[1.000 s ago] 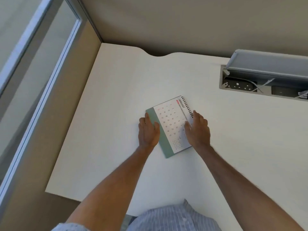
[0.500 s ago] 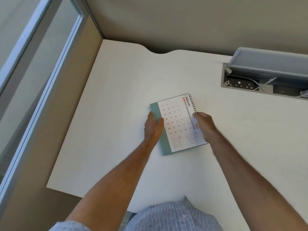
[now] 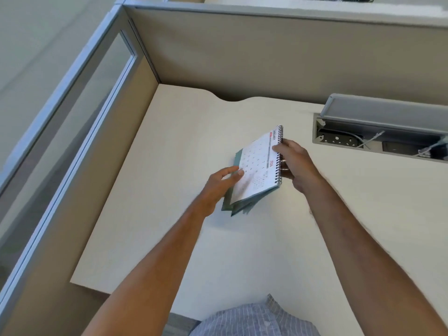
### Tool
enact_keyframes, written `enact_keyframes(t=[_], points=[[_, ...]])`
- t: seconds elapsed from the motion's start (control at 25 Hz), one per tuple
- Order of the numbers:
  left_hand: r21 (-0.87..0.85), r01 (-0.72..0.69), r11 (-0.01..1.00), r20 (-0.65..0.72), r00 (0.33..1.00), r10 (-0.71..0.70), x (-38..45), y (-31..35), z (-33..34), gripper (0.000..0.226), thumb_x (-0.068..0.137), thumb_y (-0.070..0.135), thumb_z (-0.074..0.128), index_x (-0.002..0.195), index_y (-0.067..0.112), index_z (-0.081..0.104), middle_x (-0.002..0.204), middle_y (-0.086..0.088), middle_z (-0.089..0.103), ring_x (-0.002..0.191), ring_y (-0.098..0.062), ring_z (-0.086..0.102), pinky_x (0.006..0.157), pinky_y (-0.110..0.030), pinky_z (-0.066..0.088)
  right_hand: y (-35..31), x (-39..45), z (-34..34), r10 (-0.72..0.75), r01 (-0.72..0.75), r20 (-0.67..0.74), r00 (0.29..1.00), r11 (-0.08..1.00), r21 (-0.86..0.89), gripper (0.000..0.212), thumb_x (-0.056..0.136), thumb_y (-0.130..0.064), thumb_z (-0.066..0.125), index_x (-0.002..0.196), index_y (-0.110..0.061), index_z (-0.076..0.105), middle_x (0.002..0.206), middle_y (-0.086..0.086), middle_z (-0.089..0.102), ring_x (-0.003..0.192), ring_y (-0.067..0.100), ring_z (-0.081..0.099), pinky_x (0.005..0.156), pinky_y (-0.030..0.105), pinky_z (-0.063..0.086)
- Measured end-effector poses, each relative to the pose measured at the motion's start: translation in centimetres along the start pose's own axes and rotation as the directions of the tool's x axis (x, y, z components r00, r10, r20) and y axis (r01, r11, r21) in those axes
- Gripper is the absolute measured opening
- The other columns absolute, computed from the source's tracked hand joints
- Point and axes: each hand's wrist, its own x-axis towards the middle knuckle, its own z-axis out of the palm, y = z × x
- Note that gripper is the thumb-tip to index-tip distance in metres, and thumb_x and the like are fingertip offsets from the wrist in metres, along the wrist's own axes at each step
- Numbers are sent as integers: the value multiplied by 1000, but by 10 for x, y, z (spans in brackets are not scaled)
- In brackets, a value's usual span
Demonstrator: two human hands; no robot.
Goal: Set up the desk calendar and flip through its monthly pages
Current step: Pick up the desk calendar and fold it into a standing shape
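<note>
The desk calendar [image 3: 257, 166] is a small spiral-bound one with a white January page and a green card base. It is lifted off the white desk [image 3: 169, 141] and tilted, spiral edge up and to the right, with the green base flaps hanging loose below. My right hand [image 3: 297, 164] grips the spiral edge, thumb on the page. My left hand [image 3: 221, 184] holds the lower left edge, fingers under the green base and thumb on the page.
An open cable tray [image 3: 378, 139] with a raised grey lid, sockets and wires is set into the desk at the right. Beige partition walls [image 3: 266, 61] close the back and left, with a glass panel [image 3: 72, 112] on the left.
The calendar lay flat on the desk under both hands. My right hand moved to the spiral edge and gripped it, and both hands have lifted and tilted the calendar. The camera view has risen.
</note>
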Motion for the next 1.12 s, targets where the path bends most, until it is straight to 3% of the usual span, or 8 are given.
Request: enact_keyframes(t=[0.16,0.32,0.44,0.52,0.64,0.84,0.92,1.12], points=[[51,-77,996,319,946,57,-26,13,-27,103,56,67,86,149,40,51,148,2,55,119,-17,62,101,-33,52,-17,-2,22,15,-18,25,1000,993,113,58,80,-24,61,136,-23,47,96,7,62,80,22,63,62,34,63],[63,-61,996,337,941,36,-30,16,-42,80,71,40,83,146,48,53,145,-3,58,115,-18,64,92,-23,53,-22,-2,37,57,-62,54,997,993,103,98,78,-22,60,163,-27,12,90,1,61,84,22,63,74,38,65],[72,-100,992,279,957,76,-27,12,-50,64,82,22,67,141,46,60,149,2,59,126,-27,61,99,-28,51,-26,4,43,72,-81,68,995,986,142,56,77,-19,59,131,-17,46,83,5,52,61,15,58,63,36,65],[42,-149,988,223,965,136,-23,9,-52,59,81,20,60,135,42,67,136,6,68,110,-25,62,88,-28,50,-26,6,45,82,-96,87,993,980,173,39,80,-24,65,114,-12,51,81,8,54,55,16,62,58,32,60],[-95,-160,983,127,977,172,-15,6,-58,45,75,34,64,116,40,79,107,9,76,96,-12,62,88,-31,54,-22,7,48,93,-101,62,994,984,145,66,79,-54,77,127,-16,54,99,6,67,81,21,75,64,36,63],[-111,-141,984,1,990,142,-3,6,-76,25,94,23,66,109,35,82,106,-4,74,99,-18,61,96,-38,53,-16,17,50,3,1,-85,996,999,47,114,60,-79,79,154,-30,35,149,-7,39,130,16,46,105,43,51],[-73,-142,987,-105,985,134,1,7,-77,29,104,15,57,111,30,81,104,-4,78,97,-19,65,90,-34,52,-14,23,52,-25,26,-57,998,999,29,114,57,-81,78,151,-30,40,149,-8,43,131,16,45,109,40,42],[6,-171,985,-243,955,168,10,8,-78,38,103,-5,47,123,10,76,102,-4,79,80,3,74,64,-12,56,1,35,61,-66,64,-26,997,996,-62,66,73,-71,76,120,-28,57,120,-14,63,105,1,55,78,24,39]])
